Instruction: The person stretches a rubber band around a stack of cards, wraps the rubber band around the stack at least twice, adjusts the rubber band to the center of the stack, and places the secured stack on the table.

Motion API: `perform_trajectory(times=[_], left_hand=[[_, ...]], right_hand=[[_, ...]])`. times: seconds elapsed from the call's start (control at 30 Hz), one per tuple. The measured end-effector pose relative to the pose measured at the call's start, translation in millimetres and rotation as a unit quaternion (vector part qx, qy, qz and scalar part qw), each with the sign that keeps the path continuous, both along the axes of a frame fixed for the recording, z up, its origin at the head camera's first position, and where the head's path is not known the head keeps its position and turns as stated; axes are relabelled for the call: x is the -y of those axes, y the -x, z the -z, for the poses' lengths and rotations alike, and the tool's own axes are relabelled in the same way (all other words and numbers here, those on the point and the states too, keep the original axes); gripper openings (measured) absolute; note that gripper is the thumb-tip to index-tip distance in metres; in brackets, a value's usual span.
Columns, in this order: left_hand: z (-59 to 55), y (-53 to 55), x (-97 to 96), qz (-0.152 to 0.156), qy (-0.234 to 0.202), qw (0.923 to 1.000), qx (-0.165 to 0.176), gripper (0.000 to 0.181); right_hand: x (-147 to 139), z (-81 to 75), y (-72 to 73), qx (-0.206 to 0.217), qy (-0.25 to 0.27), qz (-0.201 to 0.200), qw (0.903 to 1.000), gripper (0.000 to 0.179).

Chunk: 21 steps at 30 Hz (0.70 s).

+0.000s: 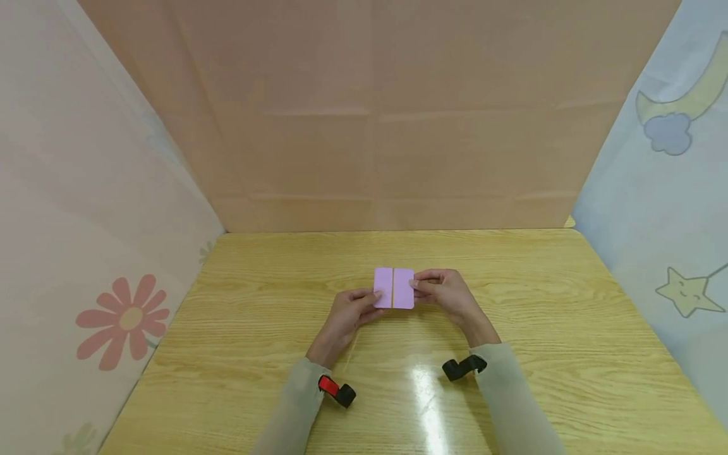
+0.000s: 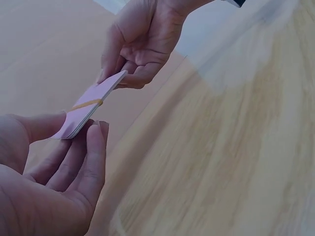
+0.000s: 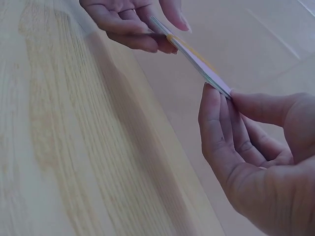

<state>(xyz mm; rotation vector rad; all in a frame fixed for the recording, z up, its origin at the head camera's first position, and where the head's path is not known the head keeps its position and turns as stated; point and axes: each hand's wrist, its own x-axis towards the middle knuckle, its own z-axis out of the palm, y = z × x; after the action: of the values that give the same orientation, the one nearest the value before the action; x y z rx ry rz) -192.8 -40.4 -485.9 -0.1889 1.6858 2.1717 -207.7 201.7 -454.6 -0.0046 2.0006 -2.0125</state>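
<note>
A thin stack of pink cards (image 1: 403, 289) with rounded corners is held up between both hands. Around its middle runs a yellow rubber band (image 1: 393, 287), which also shows as a raised strip in the left wrist view. My left hand (image 1: 354, 311) pinches the lower left corner, thumb on the pink face and fingers beneath. At the opposite edge my right hand (image 1: 448, 294) pinches the stack between thumb and fingers. Seen edge-on in the right wrist view, the cards (image 3: 197, 61) show several pale layers and tilt between the two hands.
Below the hands spreads a wood-grain table (image 1: 256, 354). A tan sheet (image 1: 370, 126) hangs behind it. Patterned cloths stand at both sides, with a red flower (image 1: 122, 321) on the left and a yellow star (image 1: 688, 292) on the right. Black straps sit on both sleeves.
</note>
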Motion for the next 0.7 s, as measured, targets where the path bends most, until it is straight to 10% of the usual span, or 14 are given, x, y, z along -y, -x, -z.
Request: perform_trajectory(times=[0.7], left_hand=[[2.5,16.4,14.9,-0.039,0.023,0.999,-0.002,0.026]], right_hand=[[7,9.3,1.8,0.028,0.009,0.008,0.9995,0.032]])
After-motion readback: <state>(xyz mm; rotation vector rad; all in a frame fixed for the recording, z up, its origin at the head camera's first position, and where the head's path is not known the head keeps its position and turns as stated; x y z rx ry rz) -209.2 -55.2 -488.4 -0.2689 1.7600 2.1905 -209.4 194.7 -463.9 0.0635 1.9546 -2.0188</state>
